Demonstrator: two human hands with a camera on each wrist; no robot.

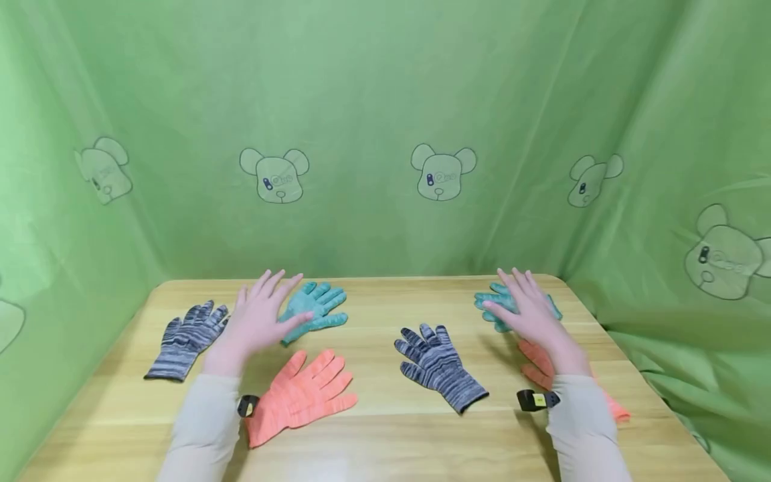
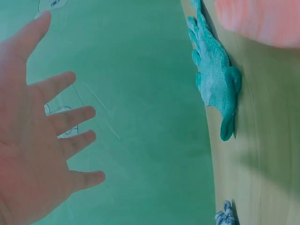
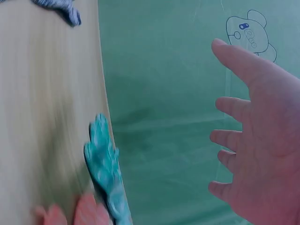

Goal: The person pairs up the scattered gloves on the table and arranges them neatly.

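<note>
My left hand (image 1: 262, 321) hovers with its fingers spread beside a teal knit glove (image 1: 319, 306), its thumb overlapping that glove in the head view. My right hand (image 1: 527, 311) is held above a second teal glove (image 1: 496, 301), covering part of it. Neither hand holds anything. A coral glove (image 1: 304, 395) lies right of my left forearm; another coral glove (image 1: 538, 361) is partly hidden under my right forearm. One dark striped glove (image 1: 183, 341) rests at the left, and a second striped glove (image 1: 438, 365) near the table's middle. In both wrist views the palms show bare.
The gloves lie flat on a light wooden table (image 1: 373, 428). Green curtains (image 1: 361, 227) with printed bear heads hang behind it and along both sides. Each wrist wears a small dark band device, such as the right one (image 1: 538, 400).
</note>
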